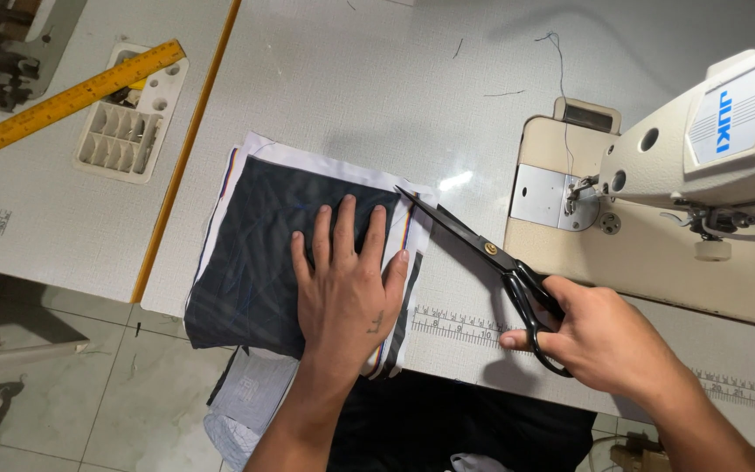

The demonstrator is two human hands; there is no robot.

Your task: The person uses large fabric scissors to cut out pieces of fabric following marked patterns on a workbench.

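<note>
My left hand (347, 284) lies flat, fingers spread, on a dark quilted fabric piece (251, 253) stacked over white cloth with a striped edge (405, 229). The stack hangs a little over the table's front edge. My right hand (600, 341) grips the black handles of a pair of large scissors (474, 245). The blades point up and left, and their tips touch the top right corner of the fabric stack.
A cream sewing machine (701, 140) stands at the right on the white table (377, 96). A yellow ruler (63, 103) and a white plastic tray (124, 122) lie on the neighbouring table at the left. Loose threads lie further back. More cloth (251, 398) hangs below the table edge.
</note>
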